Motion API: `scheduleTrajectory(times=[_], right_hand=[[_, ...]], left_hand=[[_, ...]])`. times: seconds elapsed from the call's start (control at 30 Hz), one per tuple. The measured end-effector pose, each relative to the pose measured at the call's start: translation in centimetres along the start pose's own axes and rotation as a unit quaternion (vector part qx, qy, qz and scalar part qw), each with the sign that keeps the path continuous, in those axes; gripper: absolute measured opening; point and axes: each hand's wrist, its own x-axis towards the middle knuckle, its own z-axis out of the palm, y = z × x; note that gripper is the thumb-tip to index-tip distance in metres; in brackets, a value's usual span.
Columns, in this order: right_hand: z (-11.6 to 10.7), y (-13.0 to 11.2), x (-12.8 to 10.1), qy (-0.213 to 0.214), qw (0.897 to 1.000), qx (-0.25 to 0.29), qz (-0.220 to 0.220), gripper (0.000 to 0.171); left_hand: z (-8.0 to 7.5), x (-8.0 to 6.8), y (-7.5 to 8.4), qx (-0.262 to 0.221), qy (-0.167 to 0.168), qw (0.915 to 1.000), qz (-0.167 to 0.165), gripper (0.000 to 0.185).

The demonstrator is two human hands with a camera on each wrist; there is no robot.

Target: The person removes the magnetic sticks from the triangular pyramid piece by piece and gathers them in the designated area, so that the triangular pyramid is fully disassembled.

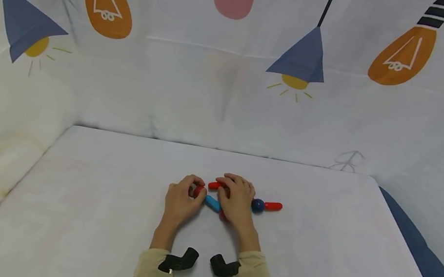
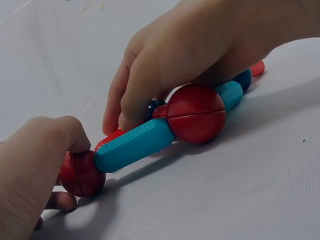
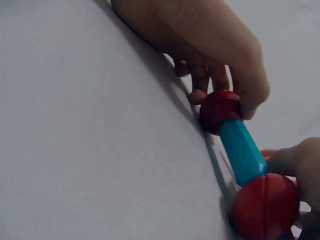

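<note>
My left hand pinches a red ball between thumb and fingers. From that ball a light blue stick runs to a second red ball, partly under my right hand in the head view. My right hand arches over the joined toy pieces, its thumb and fingers curled round a red stick whose middle is hidden. A dark blue ball and another red stick extend beyond its right side. Another light blue stick links toward that blue ball.
The pieces lie on a white-covered table. Behind it hangs a white cloth printed with lamps and bulbs. Black wrist mounts sit at both sleeves. Dark blue fabric shows past the right table edge.
</note>
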Motion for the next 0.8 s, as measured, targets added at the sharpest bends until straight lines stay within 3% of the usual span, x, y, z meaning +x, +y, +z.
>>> scheduleTrajectory(times=[0.27, 0.47, 0.53, 0.63, 0.7, 0.8], right_hand=[[-1.6, -1.1, -0.9, -0.026, 0.997, 0.024, -0.062, 0.016], [-1.2, -3.1, -2.3, -0.078, 0.993, -0.060, -0.060, 0.026], [-1.0, -3.3, -2.6, -0.078, 0.993, -0.076, -0.045, 0.028], [-0.6, -3.2, -2.9, -0.060, 0.995, -0.081, -0.022, 0.026], [-0.5, -3.1, -3.0, -0.056, 0.995, -0.082, -0.015, 0.025], [-0.4, -3.0, -2.9, -0.061, 0.994, -0.087, -0.024, 0.024]], left_hand=[[-0.1, -0.1, -0.3, -0.014, 0.009, 0.9998, 0.005, 0.011], [-1.4, 0.0, -0.9, -0.038, -0.075, 0.9960, 0.032, 0.030], [-1.7, -0.1, -1.2, -0.049, -0.101, 0.9927, 0.045, 0.035], [-1.7, -0.3, -1.3, -0.064, -0.113, 0.9900, 0.056, 0.037], [-1.8, -0.3, -1.2, -0.072, -0.116, 0.9896, 0.046, 0.035], [-1.8, 0.0, -0.9, -0.094, -0.093, 0.9913, 0.003, 0.035]])
